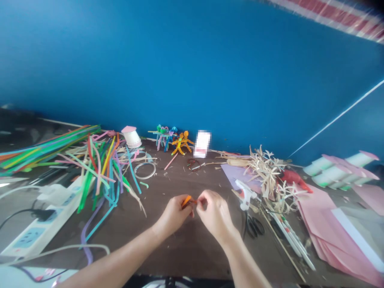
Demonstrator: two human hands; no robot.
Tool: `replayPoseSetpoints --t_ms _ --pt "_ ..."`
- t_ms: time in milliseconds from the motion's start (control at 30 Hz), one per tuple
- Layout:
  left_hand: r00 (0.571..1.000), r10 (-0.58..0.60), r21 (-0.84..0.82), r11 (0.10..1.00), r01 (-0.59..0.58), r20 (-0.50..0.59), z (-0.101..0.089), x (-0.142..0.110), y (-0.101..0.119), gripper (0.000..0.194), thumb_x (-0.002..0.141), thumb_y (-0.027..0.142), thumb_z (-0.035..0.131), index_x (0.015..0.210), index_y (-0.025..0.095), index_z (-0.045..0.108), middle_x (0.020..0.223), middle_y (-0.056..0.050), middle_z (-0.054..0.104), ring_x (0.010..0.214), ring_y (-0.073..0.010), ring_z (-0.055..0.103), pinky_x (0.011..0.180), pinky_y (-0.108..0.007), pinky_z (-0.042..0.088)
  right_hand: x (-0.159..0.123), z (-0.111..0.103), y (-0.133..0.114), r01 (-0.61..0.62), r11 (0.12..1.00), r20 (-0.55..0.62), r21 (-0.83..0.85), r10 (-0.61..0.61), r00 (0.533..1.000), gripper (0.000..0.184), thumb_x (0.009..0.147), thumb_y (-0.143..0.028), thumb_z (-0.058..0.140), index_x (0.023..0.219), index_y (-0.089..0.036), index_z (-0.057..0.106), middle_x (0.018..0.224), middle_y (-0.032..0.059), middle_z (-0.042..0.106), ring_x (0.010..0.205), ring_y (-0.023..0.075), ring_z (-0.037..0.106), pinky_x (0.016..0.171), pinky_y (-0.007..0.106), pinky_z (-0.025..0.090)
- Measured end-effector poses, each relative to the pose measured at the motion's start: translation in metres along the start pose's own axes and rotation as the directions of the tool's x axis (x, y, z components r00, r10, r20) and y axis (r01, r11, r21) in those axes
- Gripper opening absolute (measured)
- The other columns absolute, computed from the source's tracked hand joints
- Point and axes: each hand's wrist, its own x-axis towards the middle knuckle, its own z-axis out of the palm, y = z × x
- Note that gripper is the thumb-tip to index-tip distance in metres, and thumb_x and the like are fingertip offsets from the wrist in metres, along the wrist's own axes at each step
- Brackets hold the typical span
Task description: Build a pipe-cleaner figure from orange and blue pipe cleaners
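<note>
Left hand, right hand pinch orange pipe cleaner.

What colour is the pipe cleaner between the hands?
The pipe cleaner is orange; best seen in the head view.

Left forearm: angled inward from lower left, wrist slightly bent | left hand: closed in a pinch, fingertips turned rightward | right forearm: rose from lower centre-right | right hand: closed in a pinch, fingertips turned leftward | hands: raised at centre, just apart, facing each other
</note>
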Motion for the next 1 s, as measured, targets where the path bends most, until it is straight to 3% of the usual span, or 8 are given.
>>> replayPoseSetpoints --t_ms 267,400,467,533,600,700,833,1000 --pt "1.000 0.001 -0.088 0.996 -0.001 -0.005 0.002 0.001 0.001 0.015 0.071 0.020 0.046 0.066 0.013 0.058 0.053 0.001 0.057 0.053 -0.0112 0.050 0.055 -0.020 0.037 -0.003 0.009 -0.005 0.057 0.982 -0.057 -0.179 -0.068 0.996 0.015 0.068 -0.006 0.048 0.061 -0.018 0.048 0.062 0.0013 0.054 0.066 0.0167 0.049 0.066 0.029 0.031" --pt "0.997 -0.077 -0.092 0.993 0.073 -0.033 -0.002 0.001 0.005 0.020 0.074 0.029 0.048 0.067 0.013 0.058 0.051 0.002 0.055 0.047 -0.0092 0.043 0.049 -0.019 0.032 -0.005 0.007 -0.002 -0.004 0.992 -0.024 0.126 0.007 1.000 0.015 0.077 -0.013 0.046 0.068 -0.018 0.056 0.066 0.0036 0.058 0.067 0.0160 0.051 0.067 0.028 0.035" --pt "0.996 -0.086 -0.083 0.993 0.083 -0.035 -0.005 0.000 0.009 0.022 0.075 0.033 0.048 0.069 0.013 0.059 0.052 0.002 0.055 0.046 -0.0085 0.041 0.048 -0.019 0.029 -0.004 0.005 0.003 -0.177 0.890 0.118 0.419 0.139 0.983 0.017 0.080 -0.023 0.045 0.073 -0.018 0.060 0.067 0.0036 0.061 0.061 0.0144 0.052 0.059 0.025 0.037" --pt "0.997 -0.075 -0.082 0.994 0.074 -0.016 -0.007 -0.002 0.013 0.022 0.075 0.033 0.049 0.070 0.014 0.059 0.053 0.002 0.056 0.047 -0.0084 0.040 0.048 -0.019 0.029 -0.001 0.003 0.010 -0.366 0.681 0.297 0.634 0.223 0.929 0.019 0.079 -0.030 0.048 0.072 -0.017 0.060 0.062 0.0020 0.060 0.054 0.0125 0.050 0.052 0.023 0.036" --pt "0.998 -0.055 -0.096 0.994 0.057 0.019 -0.007 -0.003 0.017 0.020 0.075 0.032 0.050 0.069 0.014 0.059 0.053 0.001 0.057 0.050 -0.0092 0.043 0.051 -0.020 0.031 0.001 0.004 0.017 -0.472 0.492 0.410 0.732 0.235 0.881 0.018 0.074 -0.032 0.055 0.068 -0.016 0.060 0.056 -0.0003 0.058 0.051 0.0110 0.049 0.050 0.021 0.036" --pt "0.997 -0.026 -0.116 0.993 0.035 0.077 -0.008 -0.003 0.021 0.020 0.074 0.031 0.051 0.068 0.014 0.060 0.055 0.001 0.057 0.056 -0.0112 0.048 0.057 -0.021 0.034 0.003 0.006 0.023 -0.514 0.364 0.466 0.777 0.215 0.858 0.015 0.068 -0.030 0.062 0.066 -0.015 0.061 0.054 -0.0024 0.056 0.051 0.0092 0.047 0.051 0.020 0.034" --pt "0.994 -0.025 -0.088 0.996 0.035 0.107 -0.009 -0.003 0.020 0.021 0.074 0.032 0.051 0.068 0.014 0.060 0.055 0.001 0.057 0.055 -0.0113 0.048 0.056 -0.021 0.034 0.002 0.003 0.023 -0.511 0.384 0.482 0.769 0.177 0.858 0.016 0.067 -0.031 0.064 0.071 -0.015 0.063 0.057 -0.0026 0.056 0.053 0.0090 0.047 0.052 0.020 0.034" --pt "0.995 -0.050 -0.062 0.997 0.055 0.082 -0.010 -0.006 0.018 0.023 0.075 0.034 0.050 0.066 0.013 0.058 0.054 0.001 0.057 0.051 -0.0102 0.045 0.052 -0.020 0.031 0.000 -0.004 0.013 -0.403 0.590 0.388 0.700 0.159 0.908 0.014 0.071 -0.029 0.059 0.072 -0.015 0.063 0.060 -0.0016 0.057 0.055 0.0096 0.047 0.051 0.020 0.035"
